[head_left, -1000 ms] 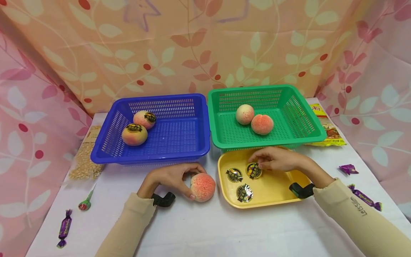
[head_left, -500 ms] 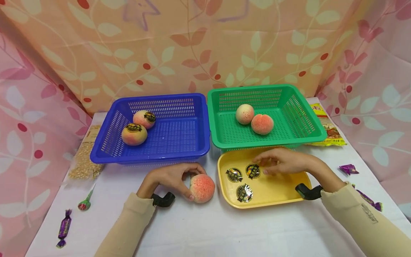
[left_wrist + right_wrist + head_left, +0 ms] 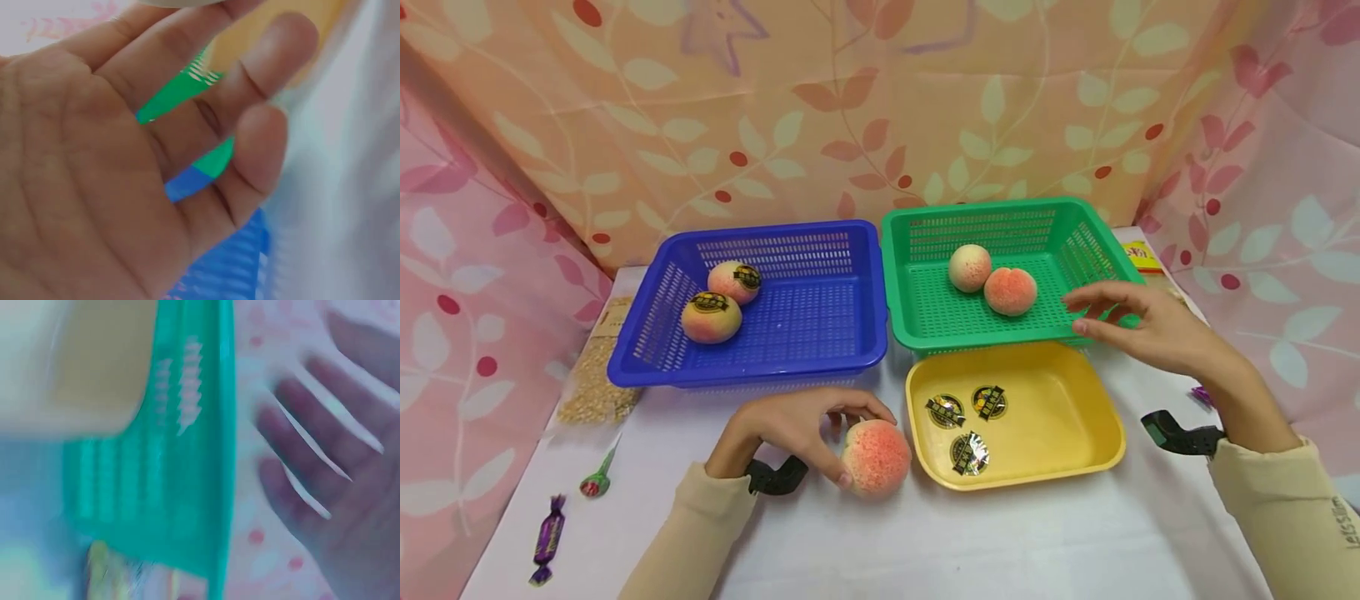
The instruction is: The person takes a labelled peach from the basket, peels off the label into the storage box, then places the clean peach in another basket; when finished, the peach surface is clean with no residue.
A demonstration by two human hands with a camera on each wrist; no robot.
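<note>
The right hand hangs over the near right part of the green basket, its fingers parted and loosely bent, with nothing seen in them. The nearer peach lies left of its fingertips, apart from them, with the farther peach just beyond to the far left; both are round, so neither shows a long axis. Of the two hands, the right is closer to this pair. The left hand grips the held peach between thumb and fingers, just left of the yellow tray; whether that fruit rests on the tablecloth, I cannot tell.
</note>
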